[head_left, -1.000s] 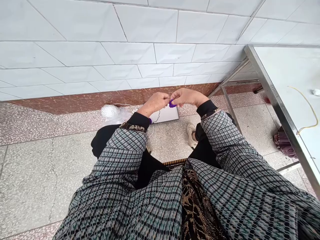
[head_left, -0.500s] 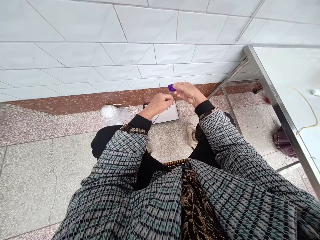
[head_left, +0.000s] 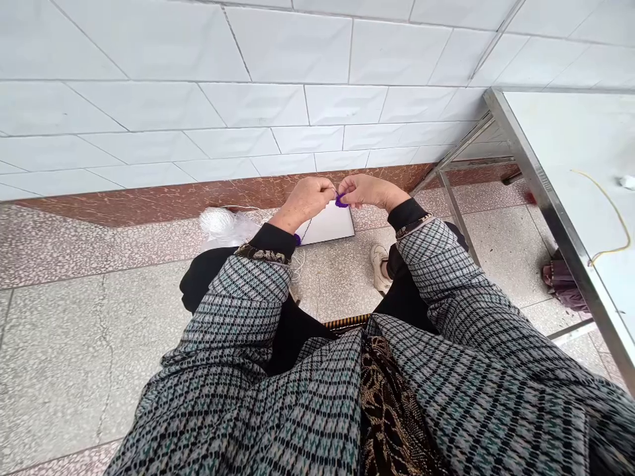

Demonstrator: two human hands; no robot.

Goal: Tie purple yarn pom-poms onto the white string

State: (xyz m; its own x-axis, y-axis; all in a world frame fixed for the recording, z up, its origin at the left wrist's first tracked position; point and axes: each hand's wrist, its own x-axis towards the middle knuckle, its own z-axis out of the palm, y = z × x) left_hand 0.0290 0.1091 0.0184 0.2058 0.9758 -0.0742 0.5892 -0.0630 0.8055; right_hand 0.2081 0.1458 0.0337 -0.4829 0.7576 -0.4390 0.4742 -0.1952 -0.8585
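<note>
A small purple yarn piece point(head_left: 341, 201) sits between my two hands, held out above my knees. My right hand point(head_left: 367, 190) pinches it with closed fingers. My left hand point(head_left: 306, 199) is closed too, its fingertips meeting the purple piece, and a thin purple strand point(head_left: 303, 233) runs down from it toward my left wrist. Both arms wear a checked grey jacket with black cuffs.
On the floor by the wall lie a white board point(head_left: 330, 226) and a ball of white yarn in clear plastic point(head_left: 221, 223). A steel table point(head_left: 555, 192) stands at the right with a yellow thread point(head_left: 612, 211) on it. A dark folded umbrella point(head_left: 563, 283) lies beneath.
Half a second ago my right hand had lifted the purple piece up and away, drawing the strand tight. Both hands have since come back together lower down.
</note>
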